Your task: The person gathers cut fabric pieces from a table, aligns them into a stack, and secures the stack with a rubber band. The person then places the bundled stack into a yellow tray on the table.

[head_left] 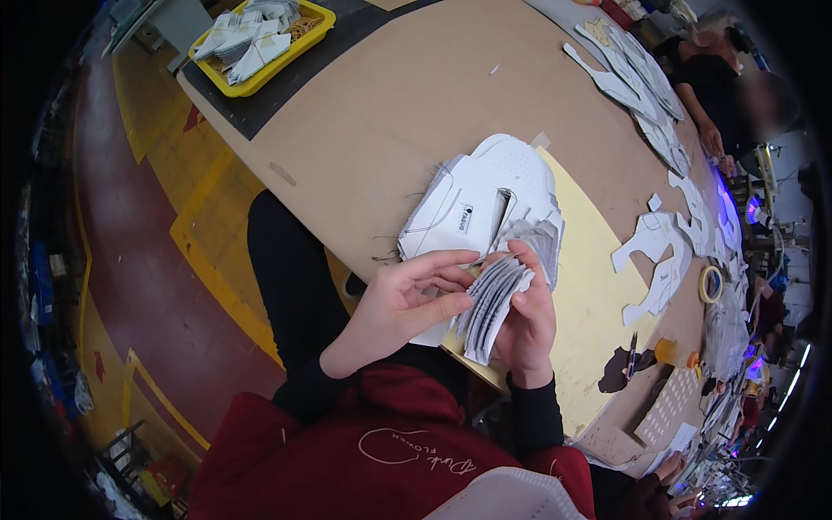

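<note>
Two hands hold one stack (496,303) of thin white-and-grey pieces above the counter's (390,113) near edge; the layers overlap too closely to count. The right grip (529,325) is closed round the stack, thumb in front, fingers behind. The left grip (403,299) is half curled, thumb and fingertips at the stack's left edge; whether it pinches a layer, I cannot tell.

Just beyond lies one pile (507,173) of white pieces with loose threads, partly on one yellow sheet (589,208); the stack and fingers hide its near end. To the right are one pen (633,349) on one dark scrap (614,373), one orange jar (666,351) and one tape roll (711,284). Farther off, white cut-outs (637,87) overlap past counting, near one co-worker (715,104). One yellow tray (247,89) of bundled pieces sits far left.
</note>
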Available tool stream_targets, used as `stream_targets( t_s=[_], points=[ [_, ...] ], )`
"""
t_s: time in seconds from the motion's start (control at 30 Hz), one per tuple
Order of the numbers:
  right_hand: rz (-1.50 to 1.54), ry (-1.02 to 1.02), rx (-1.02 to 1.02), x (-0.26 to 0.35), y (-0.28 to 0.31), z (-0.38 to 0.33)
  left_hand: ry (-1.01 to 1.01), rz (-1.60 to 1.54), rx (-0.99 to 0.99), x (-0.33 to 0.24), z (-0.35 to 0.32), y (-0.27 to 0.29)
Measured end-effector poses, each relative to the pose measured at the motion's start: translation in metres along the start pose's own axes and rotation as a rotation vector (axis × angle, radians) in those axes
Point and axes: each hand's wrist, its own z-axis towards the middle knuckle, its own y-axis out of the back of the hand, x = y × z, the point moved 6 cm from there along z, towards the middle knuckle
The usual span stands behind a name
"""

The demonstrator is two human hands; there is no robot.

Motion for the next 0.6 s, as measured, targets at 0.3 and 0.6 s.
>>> stream_targets(
  t_s=[0.3,0.6],
  points=[
    [0.081,-0.023,0.0,-0.0017,0.0008,-0.0002,-0.003,-0.091,0.021,-0.0006,0.0012,-0.0011],
    [0.121,-0.054,0.008,-0.0053,0.0014,-0.0005,-0.146,0.288,-0.004,-0.0005,0.0007,0.0036]
  ],
)
